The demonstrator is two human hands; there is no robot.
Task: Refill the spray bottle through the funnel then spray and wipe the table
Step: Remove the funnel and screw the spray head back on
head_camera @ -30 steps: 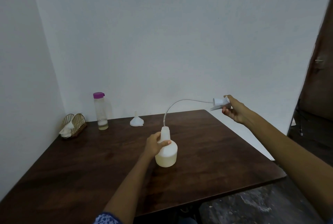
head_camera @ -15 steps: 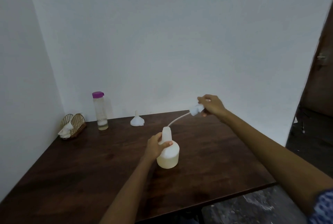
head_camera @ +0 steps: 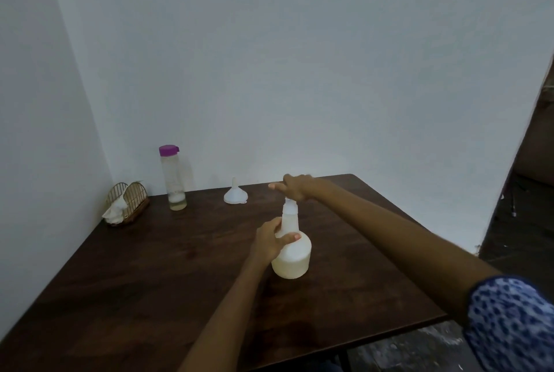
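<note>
Left hand curled round the neck of a squat translucent white plastic spray bottle, upright on the dark wooden table near its middle, long axis vertical, right hand on the white spray head atop it, grip unclear, white plastic funnel beyond, spout up.
</note>
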